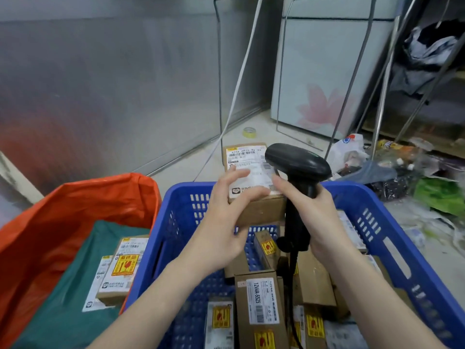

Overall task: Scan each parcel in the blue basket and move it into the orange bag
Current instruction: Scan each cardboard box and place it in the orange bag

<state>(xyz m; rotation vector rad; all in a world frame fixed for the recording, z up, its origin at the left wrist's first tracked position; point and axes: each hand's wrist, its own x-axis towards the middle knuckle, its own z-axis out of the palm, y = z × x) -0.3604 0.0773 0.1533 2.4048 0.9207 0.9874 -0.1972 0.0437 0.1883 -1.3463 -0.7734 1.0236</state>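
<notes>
Parcel: I see one cardboard parcel (254, 183) held raised over the far wall of the blue basket (377, 222), label side up, well apart from the orange bag (75, 197) on the left.
Left hand: my left hand (226, 210) grips the parcel's near left corner, fingers spread across the label, thumb hidden beneath.
Right hand: my right hand (314, 210) is curled round the handle of the black scanner (298, 165); its forefinger touches the parcel's right edge.
Scan risk: I judge the left fingers may cover part of the barcode, and the scanner head sits just above the label, possibly too near to read.
Drop risk: I judge the corner grip is marginal; a tilt could drop the parcel back among the unscanned parcels (261, 306).
Cable risk: the scanner cable (293, 273) hangs into the basket and could snag.
</notes>
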